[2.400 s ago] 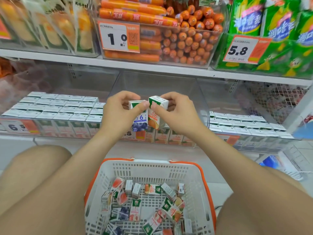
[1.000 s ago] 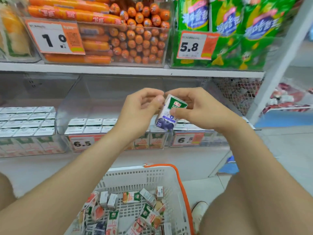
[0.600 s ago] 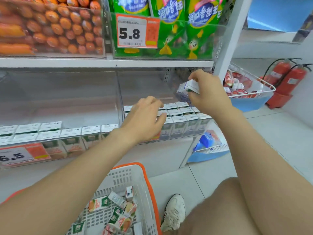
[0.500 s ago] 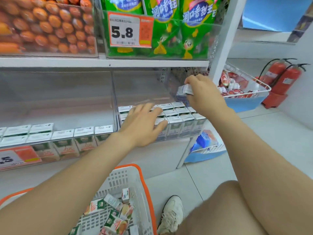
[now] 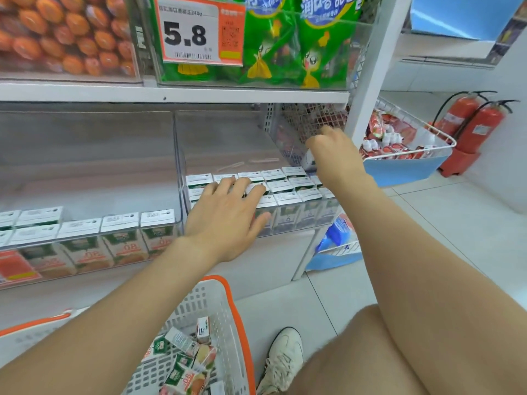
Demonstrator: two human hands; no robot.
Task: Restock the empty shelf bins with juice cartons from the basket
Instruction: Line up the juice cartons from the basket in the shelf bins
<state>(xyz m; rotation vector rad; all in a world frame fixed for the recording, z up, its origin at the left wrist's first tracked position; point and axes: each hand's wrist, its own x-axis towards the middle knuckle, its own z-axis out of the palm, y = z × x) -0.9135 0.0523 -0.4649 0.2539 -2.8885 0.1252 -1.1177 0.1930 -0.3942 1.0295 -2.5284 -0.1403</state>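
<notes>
While loose juice cartons [image 5: 185, 363] lie jumbled in the white basket [image 5: 228, 309] nearest the knees, the step in hand looks to be placing one in the right-hand clear bin [image 5: 182, 178]. On the tops of its front rows [image 5: 288, 189] the left hand [image 5: 225, 215] rests flat, fingers spread. Farther in, the right hand [image 5: 333, 155] curls over a small juice carton [image 5: 309, 163], mostly hidden, at the back right corner. Next it probably needs setting upright, flush with the last row, then letting go.

We work from one wide-angle view, worn on the head. It faces forward and down, near the bins [image 5: 228, 138] straight ahead, with the basket [image 5: 239, 323] close below at the lower edge.
</notes>
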